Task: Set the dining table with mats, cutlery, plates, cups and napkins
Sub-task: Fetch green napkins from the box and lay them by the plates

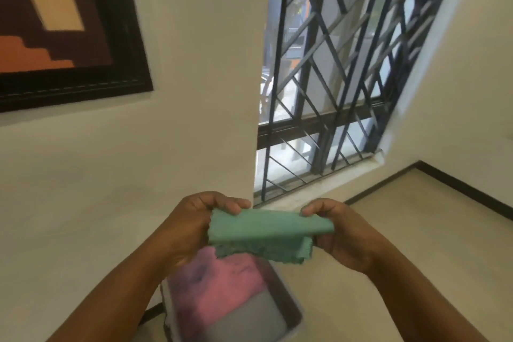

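Note:
A folded green cloth napkin (pixel 266 233) with a frayed lower edge is held up in the air between both hands. My left hand (pixel 191 225) pinches its left end, thumb on top. My right hand (pixel 341 233) grips its right end, fingers curled round the fold. Below them a grey tray (pixel 288 302) holds a folded pink cloth (pixel 224 283) and a grey cloth (pixel 255 316). The frame is blurred. No dining table is in view.
A white wall with a dark-framed picture (pixel 63 22) fills the left. A window with a dark metal grille (pixel 341 64) stands ahead above a low sill. Beige floor (pixel 430 230) with a dark skirting line lies at the right.

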